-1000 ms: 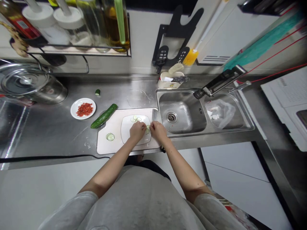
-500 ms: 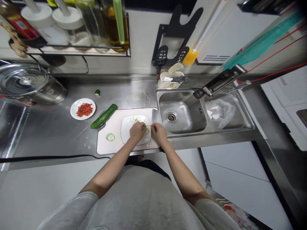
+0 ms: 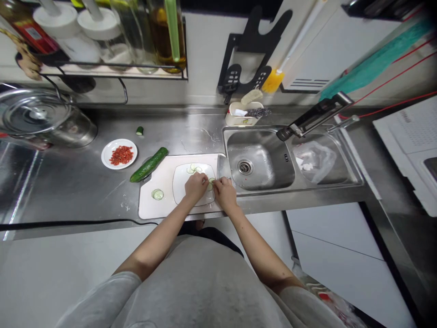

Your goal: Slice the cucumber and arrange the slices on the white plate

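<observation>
Both hands meet over a white square plate point(image 3: 180, 191) that rests on a pale cutting board point(image 3: 160, 180). My left hand point(image 3: 195, 186) and my right hand point(image 3: 223, 192) have their fingers pinched together on thin cucumber slices point(image 3: 210, 183) at the plate's right side. More slices point(image 3: 193, 169) lie near the plate's far edge. A small stack of slices point(image 3: 157, 194) sits on the board left of the plate. A whole cucumber point(image 3: 148, 164) lies slanted across the board's far left corner.
A small white dish of red bits point(image 3: 119, 154) and a cucumber end point(image 3: 139, 130) sit on the steel counter to the left. A pot with a glass lid point(image 3: 41, 118) stands far left. The sink point(image 3: 261, 164) and faucet point(image 3: 307, 118) are right of the board. A black cable point(image 3: 68, 224) runs along the counter's front edge.
My right hand has drifted slightly left, closer to my left hand over the plate. Little else has moved.
</observation>
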`<state>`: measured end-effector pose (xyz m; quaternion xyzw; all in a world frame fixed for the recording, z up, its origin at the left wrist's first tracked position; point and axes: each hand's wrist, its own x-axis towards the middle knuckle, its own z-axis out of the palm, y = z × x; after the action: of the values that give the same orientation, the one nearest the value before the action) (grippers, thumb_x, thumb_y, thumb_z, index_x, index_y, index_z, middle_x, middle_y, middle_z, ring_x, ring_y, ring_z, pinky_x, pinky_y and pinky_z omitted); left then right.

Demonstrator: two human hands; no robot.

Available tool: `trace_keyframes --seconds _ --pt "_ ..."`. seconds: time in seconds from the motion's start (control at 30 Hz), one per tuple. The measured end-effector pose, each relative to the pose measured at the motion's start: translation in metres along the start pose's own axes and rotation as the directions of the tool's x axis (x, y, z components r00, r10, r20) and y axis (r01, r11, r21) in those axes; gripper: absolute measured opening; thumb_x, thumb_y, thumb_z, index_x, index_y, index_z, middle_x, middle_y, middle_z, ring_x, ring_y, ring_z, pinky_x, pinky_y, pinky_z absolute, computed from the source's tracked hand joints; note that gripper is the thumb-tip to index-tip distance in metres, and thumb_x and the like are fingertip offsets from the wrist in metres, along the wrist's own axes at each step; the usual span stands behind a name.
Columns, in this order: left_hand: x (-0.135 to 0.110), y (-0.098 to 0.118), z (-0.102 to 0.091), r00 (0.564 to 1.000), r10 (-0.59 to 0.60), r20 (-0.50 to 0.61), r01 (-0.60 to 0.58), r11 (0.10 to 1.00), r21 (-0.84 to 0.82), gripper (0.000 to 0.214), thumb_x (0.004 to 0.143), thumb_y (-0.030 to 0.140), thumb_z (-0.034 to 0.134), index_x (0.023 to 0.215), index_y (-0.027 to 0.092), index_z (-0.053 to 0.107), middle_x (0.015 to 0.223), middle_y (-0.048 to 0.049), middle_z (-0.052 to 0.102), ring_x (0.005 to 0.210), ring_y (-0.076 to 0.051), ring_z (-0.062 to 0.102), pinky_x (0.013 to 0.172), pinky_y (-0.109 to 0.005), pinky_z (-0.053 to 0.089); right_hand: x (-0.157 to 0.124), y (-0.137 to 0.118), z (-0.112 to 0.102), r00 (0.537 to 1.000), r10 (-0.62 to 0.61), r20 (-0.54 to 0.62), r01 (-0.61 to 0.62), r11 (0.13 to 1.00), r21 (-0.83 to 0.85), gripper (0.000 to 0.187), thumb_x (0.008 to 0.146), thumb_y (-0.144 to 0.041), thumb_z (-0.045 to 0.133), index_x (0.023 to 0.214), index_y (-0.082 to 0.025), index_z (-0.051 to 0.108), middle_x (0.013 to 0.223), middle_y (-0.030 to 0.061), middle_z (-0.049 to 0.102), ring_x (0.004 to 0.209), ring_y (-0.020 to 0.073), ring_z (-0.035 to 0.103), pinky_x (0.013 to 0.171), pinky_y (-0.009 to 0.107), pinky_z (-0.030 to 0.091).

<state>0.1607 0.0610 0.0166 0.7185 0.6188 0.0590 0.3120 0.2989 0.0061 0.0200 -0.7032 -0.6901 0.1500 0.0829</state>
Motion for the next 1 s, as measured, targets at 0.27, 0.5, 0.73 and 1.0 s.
trace_keyframes --seconds 0.27,0.5,0.73,1.0 --pt "0.0007 -0.0032 0.0021 1.0 0.012 -0.002 -0.012 1.0 0.016 0.015 0.087 0.035 0.053 0.091 0.024 0.063 0.093 -0.003 0.06 0.09 -0.018 0.054 0.069 -0.027 0.038 -0.0015 -0.0047 0.0033 1.0 0.003 -0.01 -0.003 1.0 -0.015 0.031 0.094 -0.03 0.042 0.117 -0.029 0.063 0.111 0.0094 0.051 0.097 0.0237 0.04 0.073 0.03 0.034" --pt "-0.0015 -0.002 0.0004 1.0 0.0 0.004 0.0 1.0 0.025 0.017 0.088 0.037 0.052 0.094 0.025 0.063 0.094 -0.0028 0.061 0.091 -0.018 0.055 0.07 -0.027 0.039 -0.0007 -0.0055 0.0037 1.0 0.023 0.012 -0.023 1.0 0.004 0.031 0.094 -0.031 0.043 0.117 -0.031 0.064 0.116 0.0097 0.048 0.101 0.0249 0.038 0.077 0.032 0.035" --pt "-0.0037 -0.0039 -0.0019 1.0 -0.015 0.004 0.015 1.0 0.021 0.017 0.088 0.037 0.053 0.095 0.026 0.063 0.093 -0.0027 0.061 0.092 -0.018 0.055 0.07 -0.027 0.04 0.0012 -0.0089 0.0035 0.999 0.023 0.025 -0.024 1.0 0.009 0.032 0.093 -0.03 0.044 0.118 -0.032 0.064 0.119 0.0102 0.046 0.101 0.0256 0.038 0.077 0.033 0.037" --pt "-0.0038 -0.003 -0.0046 1.0 -0.017 -0.02 0.016 1.0 -0.023 0.015 0.087 0.035 0.053 0.092 0.026 0.064 0.093 -0.0025 0.061 0.091 -0.018 0.056 0.07 -0.027 0.04 0.0008 -0.0046 0.0049 0.998 0.041 -0.039 -0.037 0.995 0.096 0.033 0.092 -0.027 0.045 0.119 -0.028 0.064 0.117 0.0098 0.047 0.1 0.0235 0.041 0.081 0.033 0.039"
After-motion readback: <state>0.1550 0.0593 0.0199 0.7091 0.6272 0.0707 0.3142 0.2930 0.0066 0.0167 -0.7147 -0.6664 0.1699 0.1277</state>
